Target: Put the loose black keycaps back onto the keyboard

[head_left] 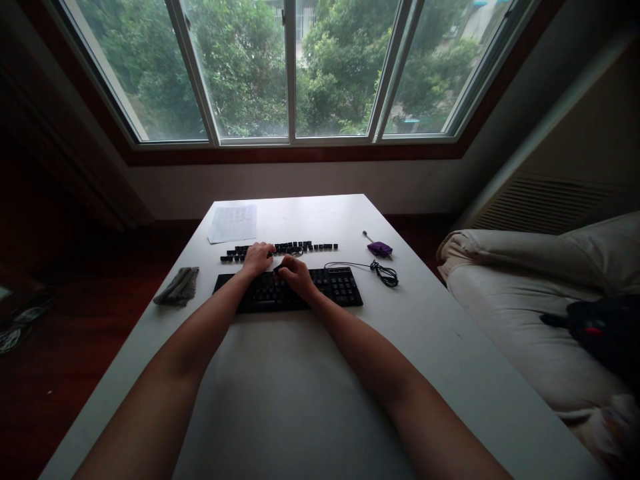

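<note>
Monitoring remotely, I see the right hand (296,275) pinched over the keyboard (280,297) on the table (280,373), left hand (259,259) half-curled by keycaps (329,247) probably rowed for reach (whether either holds anything, I can't tell).

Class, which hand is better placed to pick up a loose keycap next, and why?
Probably the left hand: it is right by the keycaps, while the right hand is over the keyboard.
</note>
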`<state>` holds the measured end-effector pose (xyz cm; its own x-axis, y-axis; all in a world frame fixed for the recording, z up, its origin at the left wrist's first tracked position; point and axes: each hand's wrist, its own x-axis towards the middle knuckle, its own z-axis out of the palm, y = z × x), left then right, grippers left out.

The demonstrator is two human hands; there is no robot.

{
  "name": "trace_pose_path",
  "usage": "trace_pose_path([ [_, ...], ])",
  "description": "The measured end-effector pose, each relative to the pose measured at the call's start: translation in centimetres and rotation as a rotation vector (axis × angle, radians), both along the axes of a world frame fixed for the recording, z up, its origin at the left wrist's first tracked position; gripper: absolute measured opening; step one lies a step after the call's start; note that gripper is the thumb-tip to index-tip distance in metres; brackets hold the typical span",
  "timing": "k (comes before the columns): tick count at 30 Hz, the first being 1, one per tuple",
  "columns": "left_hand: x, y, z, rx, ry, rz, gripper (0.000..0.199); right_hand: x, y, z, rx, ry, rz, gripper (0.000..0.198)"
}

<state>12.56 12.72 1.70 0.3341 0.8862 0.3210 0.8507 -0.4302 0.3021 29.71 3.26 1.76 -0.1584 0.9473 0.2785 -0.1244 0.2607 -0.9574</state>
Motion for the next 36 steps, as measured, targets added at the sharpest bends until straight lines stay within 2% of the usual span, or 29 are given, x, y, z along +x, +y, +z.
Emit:
trace_pose_path([
  [21, -0.2, -0.1, 0.3, -0.032, 0.014, -0.004, 0.022, -0.2, 0.2, -0.4, -0.004, 0.039, 0.027, 0.010],
  [29, -0.7, 0.0, 0.1, 0.004, 0.006, 0.043, 0.023, -0.2, 0.3, -0.5, 0.022, 0.027, 0.021, 0.007],
  [36, -0.9, -0.4, 0.1, 0.010, 0.031, 0.008, 0.022, -0.1, 0.1, -0.3, 0.025, 0.018, 0.015, 0.006],
])
